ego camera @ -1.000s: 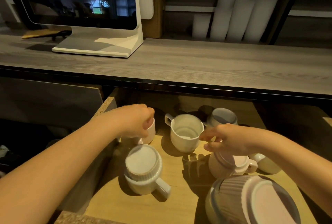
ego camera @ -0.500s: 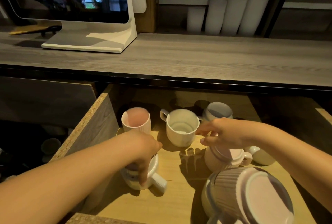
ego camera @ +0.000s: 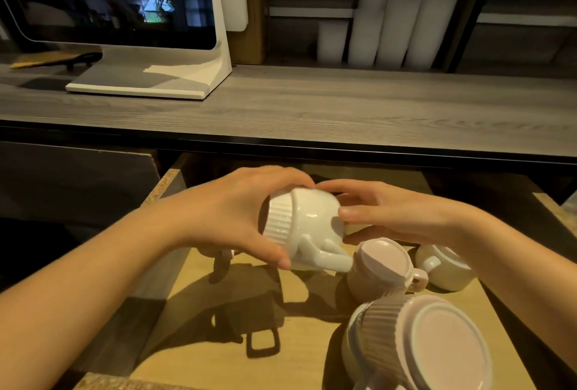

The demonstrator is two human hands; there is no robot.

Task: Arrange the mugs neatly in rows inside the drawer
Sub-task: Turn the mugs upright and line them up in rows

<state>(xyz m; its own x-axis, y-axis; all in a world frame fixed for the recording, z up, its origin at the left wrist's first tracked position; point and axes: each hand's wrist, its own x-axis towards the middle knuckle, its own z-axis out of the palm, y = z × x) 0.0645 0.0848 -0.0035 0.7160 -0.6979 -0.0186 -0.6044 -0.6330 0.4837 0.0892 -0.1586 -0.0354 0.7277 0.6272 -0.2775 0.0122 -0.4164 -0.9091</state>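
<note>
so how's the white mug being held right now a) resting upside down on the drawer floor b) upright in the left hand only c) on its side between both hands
c: the white mug lies sideways above the drawer, handle pointing down, left hand on its ribbed end and right hand on the other.

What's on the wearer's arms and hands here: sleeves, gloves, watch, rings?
Nothing visible. Both forearms are bare right to the frame edge, no sleeve cuffs in view. The left hand and right hand have no gloves, and no watch, bracelet or ring shows. Fingernails look short and unpainted in this dim light.
</note>
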